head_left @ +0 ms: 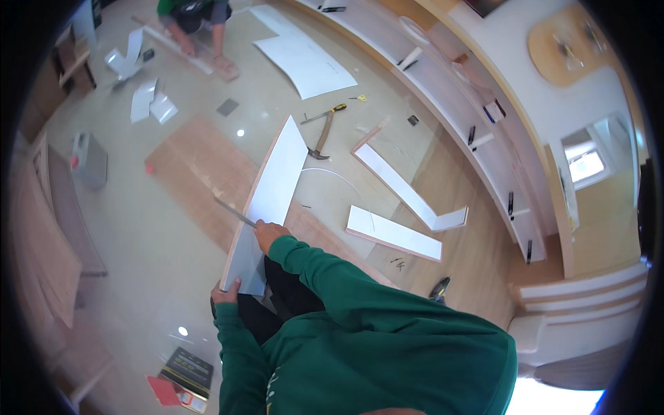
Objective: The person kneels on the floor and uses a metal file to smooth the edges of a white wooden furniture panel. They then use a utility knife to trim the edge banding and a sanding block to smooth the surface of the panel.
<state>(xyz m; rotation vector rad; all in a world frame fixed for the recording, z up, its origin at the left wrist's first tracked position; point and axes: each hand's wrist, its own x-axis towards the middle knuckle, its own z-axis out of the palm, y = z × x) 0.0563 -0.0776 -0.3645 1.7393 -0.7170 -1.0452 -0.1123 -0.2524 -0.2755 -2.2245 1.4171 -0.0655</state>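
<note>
Fingers of the left hand (227, 293) pinch the near end of a long, white-faced wooden board (278, 183); the right hand (270, 237) curls around a slim grey file-like tool (236, 211) crossing its left edge. Loose pinching could let the board twist and chip. Room opens leftward; a wooden-handled claw hammer (324, 135) crowds its right edge.

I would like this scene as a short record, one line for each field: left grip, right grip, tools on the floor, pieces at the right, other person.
Left grip: on the near end of the white board
Right grip: around a long thin grey tool, lying across the board
Tools on the floor: claw hammer; tool with yellow-and-black handle
Pieces at the right: L-shaped white piece; straight white piece
Other person: crouching, hands at a long strip
</note>
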